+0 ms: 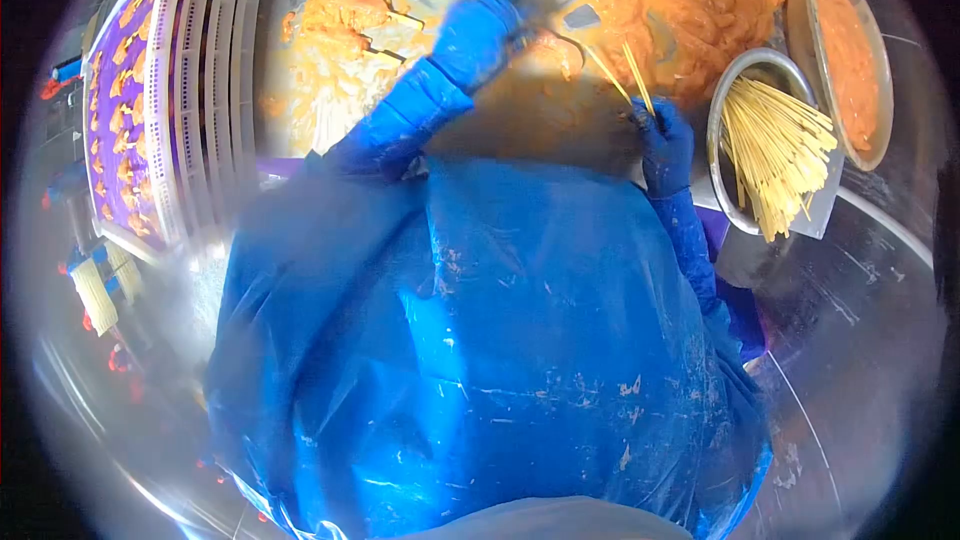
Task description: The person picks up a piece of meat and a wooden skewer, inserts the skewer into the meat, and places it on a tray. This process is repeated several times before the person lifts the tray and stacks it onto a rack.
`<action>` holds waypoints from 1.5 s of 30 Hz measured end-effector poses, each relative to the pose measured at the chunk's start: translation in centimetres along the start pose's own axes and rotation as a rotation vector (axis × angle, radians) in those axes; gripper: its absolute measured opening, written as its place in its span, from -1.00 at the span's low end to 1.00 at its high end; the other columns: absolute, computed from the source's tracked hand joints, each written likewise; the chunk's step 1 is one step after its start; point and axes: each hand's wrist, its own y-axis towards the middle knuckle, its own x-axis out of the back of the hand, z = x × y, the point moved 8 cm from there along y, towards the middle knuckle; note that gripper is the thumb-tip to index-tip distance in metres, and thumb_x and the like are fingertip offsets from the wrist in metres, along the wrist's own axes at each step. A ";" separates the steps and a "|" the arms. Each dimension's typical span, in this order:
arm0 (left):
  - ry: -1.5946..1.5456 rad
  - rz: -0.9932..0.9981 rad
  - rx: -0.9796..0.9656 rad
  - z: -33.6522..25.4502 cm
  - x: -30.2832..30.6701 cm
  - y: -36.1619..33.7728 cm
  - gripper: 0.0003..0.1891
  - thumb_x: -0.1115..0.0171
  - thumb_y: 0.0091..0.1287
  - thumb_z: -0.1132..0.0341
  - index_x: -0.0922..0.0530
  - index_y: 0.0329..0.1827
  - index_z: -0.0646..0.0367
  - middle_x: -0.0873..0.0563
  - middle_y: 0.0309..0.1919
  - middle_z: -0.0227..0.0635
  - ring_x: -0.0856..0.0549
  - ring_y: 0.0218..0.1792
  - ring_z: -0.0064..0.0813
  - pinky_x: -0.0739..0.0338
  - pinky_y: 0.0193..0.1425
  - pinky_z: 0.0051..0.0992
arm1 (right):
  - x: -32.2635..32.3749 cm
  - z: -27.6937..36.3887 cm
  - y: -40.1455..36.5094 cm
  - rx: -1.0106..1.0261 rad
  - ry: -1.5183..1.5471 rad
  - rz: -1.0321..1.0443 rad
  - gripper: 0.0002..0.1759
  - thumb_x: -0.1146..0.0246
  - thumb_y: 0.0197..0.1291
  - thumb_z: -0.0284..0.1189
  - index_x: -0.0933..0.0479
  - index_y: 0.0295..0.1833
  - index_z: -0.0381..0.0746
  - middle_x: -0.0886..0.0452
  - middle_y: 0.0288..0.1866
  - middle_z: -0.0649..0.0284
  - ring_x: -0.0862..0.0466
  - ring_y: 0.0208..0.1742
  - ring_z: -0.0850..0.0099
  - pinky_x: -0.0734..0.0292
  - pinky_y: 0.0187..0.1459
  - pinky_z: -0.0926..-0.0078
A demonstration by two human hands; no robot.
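Note:
Orange marinated meat (680, 10) covers the steel work surface in front of me. At its near edge my right hand (664, 145), in a blue glove, is closed on thin wooden sticks (637, 78) that point up and away. My left hand (490, 30), also gloved in blue, reaches over the meat; motion blur smears its fingers, and what they hold, if anything, cannot be made out. Close to it on the right lies a small piece of meat (565, 55). Further left, coated pieces on sticks (350, 25) lie in the pale orange marinade.
A metal container (716, 130) full of wooden sticks (775, 155) stands right of my right hand. Beyond it is a bowl (880, 70) of orange mixture. Stacked white trays (205, 90) rise at the left, with meat pieces on a purple surface (125, 110).

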 end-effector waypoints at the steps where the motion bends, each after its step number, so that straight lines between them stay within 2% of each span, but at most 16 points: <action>1: -0.051 -0.046 -0.186 -1.4 -0.9 -1.0 -0.80 -0.31 0.14 0.23 -0.68 -0.19 0.02 -0.70 -0.34 -0.23 -0.66 -0.27 -0.09 -0.56 -0.14 -0.20 | -0.1 0.3 0.0 0.087 -0.084 -0.011 -0.86 -0.25 0.26 -0.54 -0.63 -0.08 -0.27 -0.61 -0.30 0.34 -0.55 -0.28 0.57 -0.44 -0.21 0.61; 2: -0.161 0.025 -0.144 -1.5 -1.8 -1.7 -0.83 -0.33 0.10 0.30 -0.67 -0.23 0.02 -0.69 -0.29 -0.29 -0.65 -0.23 -0.14 -0.55 -0.13 -0.25 | -0.2 0.5 -0.2 0.176 -0.169 -0.023 -0.84 -0.25 0.26 -0.54 -0.63 -0.05 -0.29 -0.63 -0.27 0.32 -0.57 -0.22 0.54 -0.47 -0.14 0.57; 3: -0.162 0.025 -0.144 -1.5 -1.9 -2.5 -0.83 -0.33 0.10 0.30 -0.67 -0.23 0.02 -0.69 -0.29 -0.29 -0.65 -0.23 -0.14 -0.55 -0.13 -0.25 | -0.3 -0.4 -0.3 0.176 -0.170 -0.023 -0.84 -0.25 0.26 -0.54 -0.63 -0.05 -0.29 -0.63 -0.27 0.32 -0.57 -0.22 0.54 -0.47 -0.14 0.57; 5: -0.052 0.064 -0.026 -1.2 -1.7 -3.2 -0.79 -0.32 0.11 0.32 -0.67 -0.18 0.02 -0.69 -0.21 -0.31 -0.64 -0.16 -0.17 -0.54 -0.07 -0.23 | 0.0 -1.2 -0.9 0.184 -0.224 -0.049 -0.73 -0.23 0.27 -0.33 -0.61 -0.05 -0.29 -0.63 -0.14 0.09 -0.62 -0.08 0.20 -0.48 -0.01 0.30; 8: -0.049 -0.049 0.011 -3.2 0.1 -2.9 -0.76 -0.29 0.12 0.35 -0.68 -0.12 -0.01 -0.70 -0.21 -0.33 -0.64 -0.16 -0.17 -0.53 -0.02 -0.22 | 0.3 -1.3 -1.8 0.107 -0.157 0.006 -0.73 -0.25 0.23 -0.36 -0.61 -0.04 -0.30 -0.63 -0.16 0.07 -0.62 -0.09 0.16 -0.49 -0.01 0.29; 12: -0.202 -0.044 0.001 -2.9 -3.5 -2.8 -0.76 -0.26 0.13 0.38 -0.70 -0.13 0.00 -0.71 -0.23 -0.32 -0.63 -0.13 -0.16 -0.50 0.03 -0.23 | 0.3 -1.8 -1.8 0.174 -0.195 -0.077 -0.75 -0.25 0.20 -0.39 -0.61 -0.07 -0.29 -0.63 -0.19 0.08 -0.62 -0.13 0.17 -0.50 -0.04 0.30; 15: -0.169 -0.023 0.009 -2.7 -4.2 -2.9 -0.77 -0.32 0.20 0.35 -0.70 -0.07 -0.04 -0.70 -0.23 -0.32 -0.62 -0.14 -0.17 -0.49 0.00 -0.27 | -0.1 0.1 -1.8 0.078 -0.268 -0.005 -0.77 -0.25 0.19 -0.39 -0.61 -0.10 -0.28 -0.63 -0.22 0.07 -0.62 -0.15 0.18 -0.49 -0.06 0.30; 17: -0.187 -0.031 0.002 -2.6 -4.3 -3.0 -0.78 -0.32 0.20 0.35 -0.71 -0.08 -0.04 -0.70 -0.23 -0.32 -0.62 -0.14 -0.17 -0.48 0.00 -0.27 | -0.1 0.5 -1.7 0.141 -0.314 -0.040 -0.87 -0.30 0.26 -0.46 -0.63 -0.15 -0.29 -0.62 -0.32 0.29 -0.57 -0.27 0.51 -0.47 -0.17 0.52; 22: -0.255 0.015 0.024 -2.1 -5.2 -3.4 -0.78 -0.34 0.19 0.35 -0.71 -0.09 -0.04 -0.70 -0.24 -0.32 -0.61 -0.15 -0.17 -0.46 -0.01 -0.27 | -0.1 -0.2 -1.5 0.102 -0.271 -0.057 -0.84 -0.32 0.25 -0.44 -0.63 -0.13 -0.28 -0.63 -0.31 0.27 -0.57 -0.26 0.50 -0.46 -0.16 0.52; 25: -0.266 -0.032 -0.017 -2.6 -4.5 -3.5 -0.77 -0.33 0.18 0.33 -0.70 -0.08 -0.02 -0.70 -0.25 -0.30 -0.61 -0.14 -0.17 -0.46 0.00 -0.26 | 0.1 -0.8 -1.4 0.109 -0.245 -0.047 -0.84 -0.32 0.25 -0.44 -0.64 -0.11 -0.28 -0.63 -0.31 0.27 -0.57 -0.25 0.50 -0.46 -0.15 0.53; 28: -0.155 0.046 0.082 -1.8 -5.2 -3.7 -0.76 -0.33 0.18 0.30 -0.69 -0.07 -0.01 -0.70 -0.24 -0.30 -0.61 -0.14 -0.17 -0.45 0.01 -0.25 | 0.4 -0.9 -1.2 0.131 -0.297 -0.029 -0.83 -0.31 0.25 -0.44 -0.66 -0.09 -0.27 -0.63 -0.31 0.27 -0.57 -0.25 0.50 -0.45 -0.16 0.54; 30: -0.149 0.042 0.018 -1.9 -5.5 -3.8 -0.75 -0.31 0.17 0.23 -0.67 -0.08 -0.03 -0.70 -0.18 -0.33 -0.61 -0.12 -0.15 -0.46 0.01 -0.22 | 0.6 -0.4 -1.3 0.136 -0.354 -0.026 -0.82 -0.31 0.25 -0.44 -0.66 -0.08 -0.27 -0.63 -0.31 0.27 -0.57 -0.26 0.50 -0.44 -0.17 0.54; 33: -0.190 0.021 -0.010 -2.5 -4.7 -3.6 -0.73 -0.31 0.17 0.22 -0.67 -0.05 -0.05 -0.69 -0.20 -0.35 -0.60 -0.13 -0.16 -0.46 0.01 -0.23 | 0.3 0.2 -1.4 0.126 -0.316 0.012 -0.81 -0.32 0.23 -0.44 -0.67 -0.07 -0.26 -0.63 -0.31 0.26 -0.55 -0.28 0.50 -0.43 -0.18 0.52; 35: -0.172 0.028 0.007 -2.5 -4.8 -3.7 -0.73 -0.30 0.17 0.21 -0.68 -0.05 -0.06 -0.69 -0.20 -0.36 -0.60 -0.13 -0.17 -0.46 0.02 -0.23 | 0.1 -0.3 -1.4 0.032 -0.263 0.064 -0.81 -0.32 0.23 -0.45 -0.67 -0.06 -0.26 -0.62 -0.33 0.26 -0.54 -0.30 0.51 -0.43 -0.20 0.51; 41: -0.167 0.046 0.027 -2.3 -5.2 -3.9 -0.75 -0.28 0.19 0.19 -0.70 -0.07 -0.09 -0.68 -0.18 -0.35 -0.59 -0.14 -0.19 -0.45 0.02 -0.23 | -0.5 -0.2 -0.8 -0.010 -0.343 0.089 -0.81 -0.29 0.24 -0.45 -0.66 -0.08 -0.27 -0.64 -0.32 0.23 -0.57 -0.29 0.50 -0.46 -0.19 0.50; 45: -0.140 0.074 -0.033 -2.9 -5.0 -3.7 -0.75 -0.30 0.18 0.21 -0.70 -0.08 -0.10 -0.68 -0.19 -0.32 -0.60 -0.11 -0.19 -0.47 0.02 -0.21 | -0.6 -0.2 -0.5 0.058 -0.266 0.086 -0.81 -0.29 0.23 -0.46 -0.66 -0.08 -0.29 -0.66 -0.30 0.22 -0.60 -0.25 0.50 -0.48 -0.15 0.50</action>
